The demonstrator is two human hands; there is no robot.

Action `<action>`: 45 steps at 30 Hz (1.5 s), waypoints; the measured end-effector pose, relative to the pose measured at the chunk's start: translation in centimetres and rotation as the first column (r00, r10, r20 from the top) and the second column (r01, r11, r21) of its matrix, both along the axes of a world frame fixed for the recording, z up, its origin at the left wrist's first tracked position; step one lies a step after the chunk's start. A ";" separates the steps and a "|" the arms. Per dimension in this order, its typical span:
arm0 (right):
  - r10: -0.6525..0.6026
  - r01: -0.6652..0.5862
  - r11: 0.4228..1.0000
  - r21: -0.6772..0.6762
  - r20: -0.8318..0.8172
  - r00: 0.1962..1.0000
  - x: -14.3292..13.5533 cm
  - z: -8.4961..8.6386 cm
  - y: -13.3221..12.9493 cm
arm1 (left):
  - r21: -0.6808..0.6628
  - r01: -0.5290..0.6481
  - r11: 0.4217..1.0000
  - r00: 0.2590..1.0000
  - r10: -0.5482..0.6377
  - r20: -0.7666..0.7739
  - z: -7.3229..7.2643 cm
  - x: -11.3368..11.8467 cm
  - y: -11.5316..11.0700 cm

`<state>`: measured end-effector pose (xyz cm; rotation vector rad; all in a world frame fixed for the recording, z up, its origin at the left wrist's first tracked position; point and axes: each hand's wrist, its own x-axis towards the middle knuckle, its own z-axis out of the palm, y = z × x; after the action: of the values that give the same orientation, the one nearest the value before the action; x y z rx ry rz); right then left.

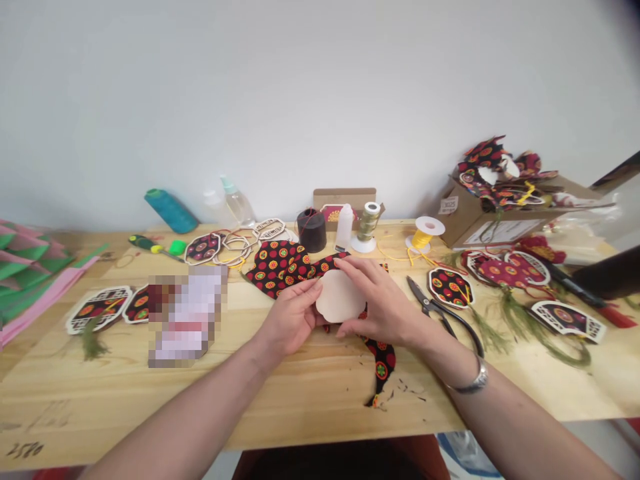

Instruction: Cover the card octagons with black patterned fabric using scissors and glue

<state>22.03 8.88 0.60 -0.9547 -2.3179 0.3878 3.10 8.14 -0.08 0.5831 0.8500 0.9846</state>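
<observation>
A pale, thin plaque [341, 297] with a notched, rounded outline is held above the table between my hands. My left hand [295, 313] pinches its left edge, thumb on top. My right hand [383, 300] curves around its right side, with fingers on the upper edge and the thumb near the lower one. Black fabric [280, 267] with red and yellow flower prints lies behind and under my hands. From it a narrow strip [384, 367] hangs toward the front, partly hidden by my right hand. Black-handled scissors [434, 308] lie beside my right wrist.
Thread spools, a yellow cord spool [427, 233] and a small white bottle [345, 228] stand along the back. At right are an overfilled cardboard box [480, 223] and tasselled ornaments [451, 288]. More ornaments [100, 310] and pink-green folded paper [30, 273] lie left.
</observation>
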 end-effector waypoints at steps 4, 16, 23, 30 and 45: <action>-0.013 0.011 0.999 0.037 0.063 0.998 0.0 -0.2 0.1 | -0.027 -0.050 0.998 0.998 0.051 0.035 0.1 0.1 0.2; -0.001 0.002 1.000 0.009 -0.055 0.998 0.4 0.0 0.2 | 0.083 -0.093 0.992 0.993 0.098 -0.059 1.4 0.7 -0.3; 0.029 -0.026 0.997 0.066 -0.058 0.998 0.7 0.4 0.2 | 0.107 -0.161 0.981 0.966 0.179 -0.188 3.2 -0.2 -1.3; -0.195 0.221 0.975 0.018 -0.404 0.894 1.2 1.3 0.7 | 0.156 -0.098 0.983 0.861 0.162 -0.483 2.9 -4.3 -4.4; -0.423 0.075 0.887 -0.455 -0.737 0.528 1.6 3.4 0.8 | 0.552 0.619 0.559 0.021 0.691 -0.722 1.2 -5.5 -6.5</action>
<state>23.60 9.71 3.99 -0.9736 -1.2153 0.9484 -2.39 1.67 1.08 2.5258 1.6906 0.8345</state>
